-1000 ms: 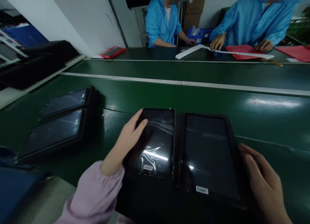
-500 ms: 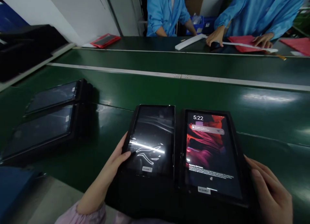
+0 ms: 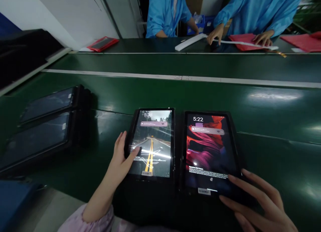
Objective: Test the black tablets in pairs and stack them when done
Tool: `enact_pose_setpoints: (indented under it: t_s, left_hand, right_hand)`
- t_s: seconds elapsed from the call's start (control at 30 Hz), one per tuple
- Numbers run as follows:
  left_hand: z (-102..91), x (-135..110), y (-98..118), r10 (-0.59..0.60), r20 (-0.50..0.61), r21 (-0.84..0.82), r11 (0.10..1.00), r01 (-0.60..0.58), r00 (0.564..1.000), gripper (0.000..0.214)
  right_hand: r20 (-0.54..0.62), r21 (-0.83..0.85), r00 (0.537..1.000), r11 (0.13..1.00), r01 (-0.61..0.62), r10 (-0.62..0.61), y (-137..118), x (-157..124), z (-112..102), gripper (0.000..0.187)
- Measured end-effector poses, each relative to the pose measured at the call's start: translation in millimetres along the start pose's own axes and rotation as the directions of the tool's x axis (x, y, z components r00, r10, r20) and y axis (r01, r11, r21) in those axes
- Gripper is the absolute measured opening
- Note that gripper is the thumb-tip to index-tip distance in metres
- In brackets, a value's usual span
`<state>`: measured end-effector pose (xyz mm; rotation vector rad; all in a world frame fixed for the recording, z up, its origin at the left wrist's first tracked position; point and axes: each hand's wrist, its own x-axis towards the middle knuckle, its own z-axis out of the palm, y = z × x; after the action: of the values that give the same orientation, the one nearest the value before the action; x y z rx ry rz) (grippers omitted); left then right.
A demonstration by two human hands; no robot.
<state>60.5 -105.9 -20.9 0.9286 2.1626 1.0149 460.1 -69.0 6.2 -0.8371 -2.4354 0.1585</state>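
Two tablets with lit lock screens lie side by side before me on dark stacks. The left tablet (image 3: 150,141) shows a road picture and 5:38. My left hand (image 3: 122,155) grips its left edge, thumb over the screen and fingers along the side. On the right tablet (image 3: 205,151) a red and purple picture with 5:22 is showing. My right hand (image 3: 263,202) is spread at its lower right corner, fingertips over the glass; I cannot tell how firmly they touch. Each tablet carries a small white barcode label near its bottom edge.
Dark tablets (image 3: 37,138) are stacked at the left on the green bench (image 3: 200,95). A pale strip (image 3: 140,75) crosses the bench. Across it, two people in blue coats work with a white strip (image 3: 190,42) and red pouches (image 3: 242,41). Another red pouch (image 3: 102,44) lies back left.
The left tablet's screen has gone from dark to lit. My right hand has left the right tablet's side edge and come over its lower corner, fingers spreading. My left thumb has moved further onto the screen.
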Motion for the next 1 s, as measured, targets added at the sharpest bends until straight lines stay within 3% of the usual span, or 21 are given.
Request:
enact_pose_setpoints:
  t_s: [0.1,0.3,0.5,0.73,0.83,0.93,1.0]
  left_hand:
    - [3.7,0,-1,-0.083,-0.033,-0.160,0.984,0.076,0.996,0.092]
    - [-6.0,0,-21,0.041,0.057,-0.200,0.979,-0.029,0.998,0.088]
    - [-18.5,-11,-31,0.140,0.195,0.002,0.990,-0.143,0.971,0.101]
    - [-27.6,-15,-43,0.232,0.294,0.195,0.935,-0.296,0.927,0.108]
    - [-17.6,-14,-28,0.134,0.238,0.183,0.967,-0.180,0.962,0.114]
    - [-3.6,-13,-11,-0.030,0.067,0.090,0.996,0.024,0.997,0.116]
    - [3.0,-13,-8,-0.068,-0.008,-0.036,0.997,0.068,0.998,0.110]
  right_hand:
    - [0.005,-0.012,1.000,1.000,-0.018,0.018,-1,3,5,0.031]
    - [-0.108,-0.134,0.982,0.976,-0.170,0.156,5,7,18,0.033]
    - [-0.132,-0.076,0.982,0.987,-0.144,0.133,0,6,13,0.032]
    - [-0.129,-0.049,0.989,0.995,-0.084,0.077,-6,7,14,0.027]
    - [-0.131,-0.049,0.989,0.996,-0.076,0.069,-7,11,14,0.028]
    - [-0.140,-0.056,0.987,0.995,-0.084,0.075,-8,14,13,0.028]
    - [-0.133,-0.059,0.988,0.995,-0.083,0.074,-9,15,11,0.028]
